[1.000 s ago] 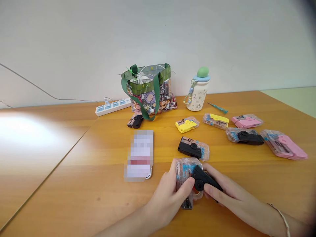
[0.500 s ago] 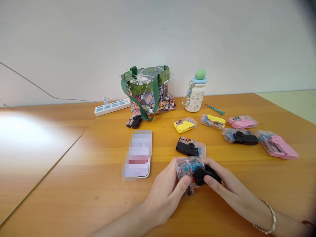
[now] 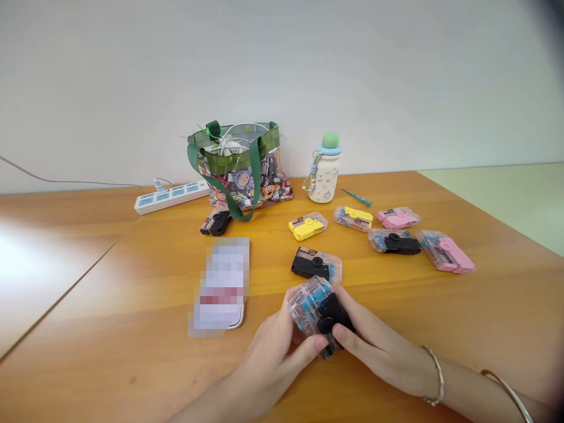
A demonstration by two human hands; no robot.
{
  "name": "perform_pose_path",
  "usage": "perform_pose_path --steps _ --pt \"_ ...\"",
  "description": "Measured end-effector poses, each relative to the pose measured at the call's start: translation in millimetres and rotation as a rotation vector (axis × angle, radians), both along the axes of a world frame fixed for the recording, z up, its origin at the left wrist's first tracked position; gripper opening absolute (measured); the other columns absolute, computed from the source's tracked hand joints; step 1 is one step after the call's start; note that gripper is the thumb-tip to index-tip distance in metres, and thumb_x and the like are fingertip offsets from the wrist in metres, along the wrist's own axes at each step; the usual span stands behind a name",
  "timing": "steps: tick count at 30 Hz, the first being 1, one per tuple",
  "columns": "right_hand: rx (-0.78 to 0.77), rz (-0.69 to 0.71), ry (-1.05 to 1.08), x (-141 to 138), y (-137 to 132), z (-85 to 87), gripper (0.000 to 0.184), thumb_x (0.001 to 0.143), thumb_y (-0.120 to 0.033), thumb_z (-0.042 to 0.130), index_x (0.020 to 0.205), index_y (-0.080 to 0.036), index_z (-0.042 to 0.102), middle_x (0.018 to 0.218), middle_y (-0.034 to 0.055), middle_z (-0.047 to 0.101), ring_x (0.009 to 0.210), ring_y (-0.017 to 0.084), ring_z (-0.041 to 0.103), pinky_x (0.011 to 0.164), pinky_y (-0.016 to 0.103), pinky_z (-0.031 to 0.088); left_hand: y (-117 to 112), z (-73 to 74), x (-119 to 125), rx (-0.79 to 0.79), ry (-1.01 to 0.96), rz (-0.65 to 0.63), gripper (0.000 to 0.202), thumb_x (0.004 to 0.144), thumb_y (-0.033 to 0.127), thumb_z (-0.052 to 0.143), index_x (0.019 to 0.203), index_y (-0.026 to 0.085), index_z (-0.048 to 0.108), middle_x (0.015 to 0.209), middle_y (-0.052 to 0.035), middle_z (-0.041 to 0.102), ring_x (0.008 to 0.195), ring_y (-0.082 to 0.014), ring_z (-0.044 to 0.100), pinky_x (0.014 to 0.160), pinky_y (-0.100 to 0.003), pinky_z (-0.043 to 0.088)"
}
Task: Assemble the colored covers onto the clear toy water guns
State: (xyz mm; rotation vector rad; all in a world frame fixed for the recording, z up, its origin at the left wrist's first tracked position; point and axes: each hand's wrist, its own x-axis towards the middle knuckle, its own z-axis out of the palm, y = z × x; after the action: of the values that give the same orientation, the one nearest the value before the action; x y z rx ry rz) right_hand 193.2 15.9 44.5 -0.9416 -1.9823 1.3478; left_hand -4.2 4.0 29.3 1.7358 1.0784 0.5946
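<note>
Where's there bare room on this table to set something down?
Bare wood stretches left of the blurred phone, below the power strip, and right of the hands, below the pink packet. Crowded: the black packet just ahead of the hands, and the packets right of the tote bag.

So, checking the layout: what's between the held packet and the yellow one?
A black item in a clear packet, in the head view.

A plain workroom; wooden table, power strip, white wall.
</note>
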Motion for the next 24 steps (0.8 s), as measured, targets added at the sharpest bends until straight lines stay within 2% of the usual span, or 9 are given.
perform_pose_path --steps 4,6,8,11,13,15,18,21,24 --pt "0.018 -0.034 0.030 4 8 6.5 0.029 0.092 -0.040 0.045 0.109 -0.019 0.053 0.101 0.0058 0.063 0.092 0.018 0.058 0.083 0.030 0.046 2 0.8 -1 -0.002 -0.009 -0.106 0.057 0.089 0.034 0.048 0.140 0.024 0.025 0.103 -0.0036 0.067 0.096 -0.0236 0.062 0.083 -0.033 0.049" --pt "0.022 -0.055 0.020 6 13 7.3 0.028 0.091 -0.043 0.046 0.101 -0.018 0.057 0.092 0.0043 0.064 0.085 0.018 0.058 0.077 0.029 0.047 3 0.9 -1 -0.008 -0.015 -0.150 0.057 0.091 0.034 0.045 0.142 0.026 0.022 0.104 -0.0023 0.067 0.089 -0.0213 0.063 0.079 -0.031 0.051" --pt "0.029 -0.086 0.018 12 21 8.7 0.030 0.091 -0.045 0.045 0.096 -0.018 0.058 0.091 0.0042 0.064 0.084 0.018 0.059 0.076 0.029 0.047 2 0.8 0 0.024 -0.002 -0.159 0.053 0.091 0.032 0.043 0.141 0.028 0.025 0.107 -0.0016 0.066 0.086 -0.0198 0.064 0.079 -0.032 0.052" --pt "0.053 -0.225 0.008 29 39 16.1 0.033 0.089 -0.049 0.045 0.093 -0.020 0.058 0.095 0.0048 0.063 0.092 0.020 0.058 0.081 0.033 0.049 1 0.1 1 0.192 0.082 -0.113 0.058 0.088 0.021 0.047 0.141 0.031 0.025 0.113 -0.0012 0.064 0.105 -0.0213 0.057 0.094 -0.039 0.046" --pt "0.020 -0.348 -0.087 48 51 23.9 0.035 0.087 -0.053 0.046 0.101 -0.022 0.056 0.101 0.0052 0.063 0.094 0.022 0.059 0.078 0.034 0.052 1 -1.7 2 0.326 0.157 -0.108 0.060 0.085 0.013 0.048 0.139 0.031 0.029 0.117 -0.0006 0.062 0.118 -0.0217 0.048 0.102 -0.043 0.040" --pt "-0.026 -0.364 -0.224 69 60 30.5 0.038 0.087 -0.054 0.046 0.109 -0.024 0.055 0.107 0.0064 0.063 0.096 0.024 0.060 0.075 0.034 0.054 2 -4.8 3 0.437 0.211 -0.161 0.051 0.085 0.009 0.047 0.131 0.031 0.044 0.118 0.0002 0.062 0.121 -0.0209 0.045 0.103 -0.041 0.040" --pt "-0.034 -0.368 -0.405 99 69 32.8 0.042 0.082 -0.057 0.050 0.109 -0.025 0.057 0.095 0.0070 0.067 0.088 0.027 0.064 0.065 0.034 0.057 2 -10.7 4 0.566 0.245 -0.240 0.036 0.088 0.008 0.044 0.113 0.029 0.060 0.115 0.0003 0.063 0.117 -0.0190 0.047 0.100 -0.034 0.044" --pt "0.045 -0.389 -0.563 120 73 27.4 0.042 0.083 -0.057 0.047 0.109 -0.026 0.060 0.095 0.0077 0.067 0.081 0.027 0.066 0.060 0.033 0.058 1 -14.3 4 0.636 0.254 -0.268 0.031 0.088 0.009 0.046 0.108 0.027 0.063 0.111 -0.0005 0.063 0.114 -0.0185 0.048 0.097 -0.030 0.046" --pt "0.069 -0.391 -0.696 127 75 22.5 0.042 0.087 -0.055 0.040 0.110 -0.027 0.060 0.092 0.0083 0.068 0.075 0.025 0.067 0.058 0.032 0.058 1 -14.2 4 0.659 0.265 -0.280 0.029 0.088 0.010 0.047 0.106 0.025 0.064 0.109 -0.0016 0.063 0.112 -0.0184 0.049 0.095 -0.029 0.047"
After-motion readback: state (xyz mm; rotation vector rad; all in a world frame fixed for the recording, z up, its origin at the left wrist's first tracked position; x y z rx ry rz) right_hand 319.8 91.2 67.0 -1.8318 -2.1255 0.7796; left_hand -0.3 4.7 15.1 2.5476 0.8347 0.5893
